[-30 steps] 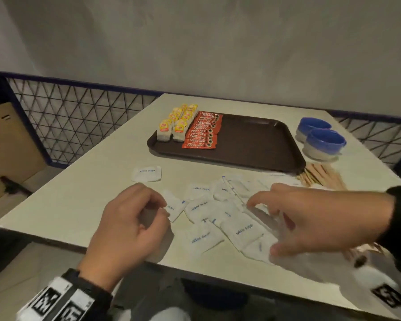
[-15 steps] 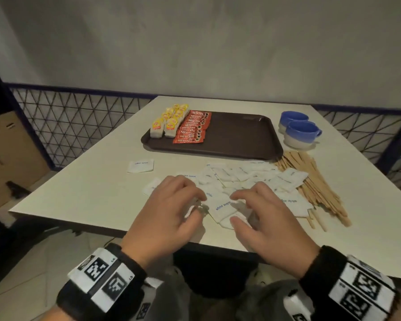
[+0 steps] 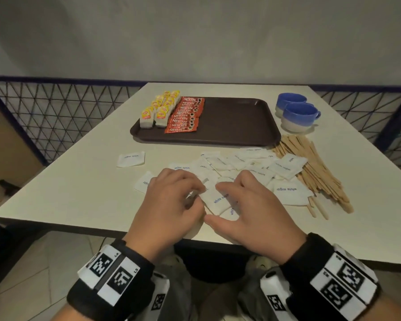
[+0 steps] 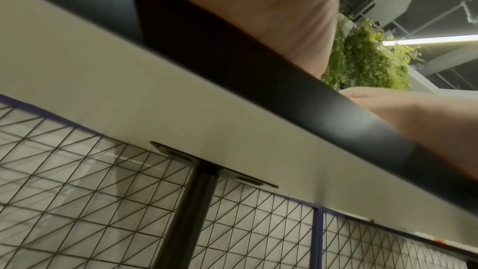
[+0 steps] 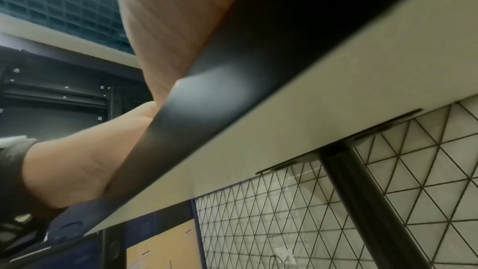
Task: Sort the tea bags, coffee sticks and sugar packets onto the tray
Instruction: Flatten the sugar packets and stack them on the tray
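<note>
Both hands' curled fingers clamp one sugar packet (image 3: 218, 198) near the table (image 3: 79, 193) edge: left hand (image 3: 171, 205), right hand (image 3: 252, 205).

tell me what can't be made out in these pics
- Fingertips of the left hand and right hand: head view shows only their backs, so the grip on the sugar packets is unclear.
- Both wrist views: the table edge blocks the tabletop.
- Packets lower in the pile: covered by others, so no count.
- Tea bags: label print too small.
</note>
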`<state>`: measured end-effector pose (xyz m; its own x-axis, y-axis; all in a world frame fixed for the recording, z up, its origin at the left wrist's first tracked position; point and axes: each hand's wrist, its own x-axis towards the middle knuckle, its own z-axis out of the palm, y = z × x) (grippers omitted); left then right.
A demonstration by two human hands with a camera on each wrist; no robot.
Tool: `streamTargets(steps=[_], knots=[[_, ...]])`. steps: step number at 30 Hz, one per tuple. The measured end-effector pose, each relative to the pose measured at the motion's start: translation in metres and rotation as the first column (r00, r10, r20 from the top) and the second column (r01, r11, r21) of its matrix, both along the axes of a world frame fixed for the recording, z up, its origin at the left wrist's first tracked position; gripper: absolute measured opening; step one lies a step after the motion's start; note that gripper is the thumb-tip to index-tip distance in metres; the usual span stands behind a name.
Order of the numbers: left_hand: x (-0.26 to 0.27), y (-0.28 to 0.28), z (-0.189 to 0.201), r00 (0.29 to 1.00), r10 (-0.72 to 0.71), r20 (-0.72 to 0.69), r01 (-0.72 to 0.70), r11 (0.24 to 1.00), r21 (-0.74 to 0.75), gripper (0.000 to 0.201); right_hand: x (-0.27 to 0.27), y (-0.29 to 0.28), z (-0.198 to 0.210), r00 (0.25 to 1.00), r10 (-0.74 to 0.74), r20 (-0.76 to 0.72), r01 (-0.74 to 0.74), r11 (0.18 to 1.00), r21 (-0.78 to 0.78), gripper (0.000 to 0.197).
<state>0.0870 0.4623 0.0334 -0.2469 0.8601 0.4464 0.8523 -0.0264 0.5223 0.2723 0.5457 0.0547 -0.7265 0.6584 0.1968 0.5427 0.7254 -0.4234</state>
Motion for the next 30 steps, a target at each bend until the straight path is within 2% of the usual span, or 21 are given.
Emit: streamTargets(steps=[4,7,11,15,18,21,25,30], knots=[[-0.002,0.001,-0.003,0.999,-0.005,0.050,0.003,0.999,0.034,0.014,0.001,0.000,-0.002,0.998,-0.045,-0.050,0.043,0.998,-0.039,0.058],[-0.001,0.001,-0.001,0.999,0.027,0.022,-0.027,1.000,0.011,0.024,0.004,-0.001,-0.004,0.985,-0.070,-0.156,0.059,0.995,-0.075,0.041],[0.001,-0.001,0.002,0.998,0.062,-0.003,-0.062,0.998,-0.015,0.034,0.010,0.002,-0.006,0.907,-0.128,-0.401,0.068,0.985,-0.160,0.017],[0.002,0.001,0.005,0.992,0.103,-0.070,-0.111,0.987,-0.115,0.058,0.011,0.008,-0.011,0.815,-0.212,-0.540,0.011,0.936,-0.351,0.001],[0.002,0.002,0.005,0.989,0.106,-0.105,-0.121,0.981,-0.152,0.057,0.011,0.010,-0.010,0.706,-0.310,-0.636,-0.057,0.871,-0.488,0.006],[0.003,0.001,0.007,0.992,0.090,-0.088,-0.102,0.985,-0.139,0.047,0.012,0.009,-0.003,0.603,-0.410,-0.685,-0.100,0.812,-0.575,0.005],[0.006,-0.003,0.007,0.995,0.045,-0.090,-0.052,0.996,-0.076,0.032,0.013,0.009,0.001,0.555,-0.452,-0.698,-0.125,0.784,-0.608,0.017],[0.007,-0.004,0.005,0.994,0.023,-0.103,-0.029,0.998,-0.057,0.033,0.015,0.007,0.006,0.525,-0.475,-0.706,-0.182,0.748,-0.639,0.027]])
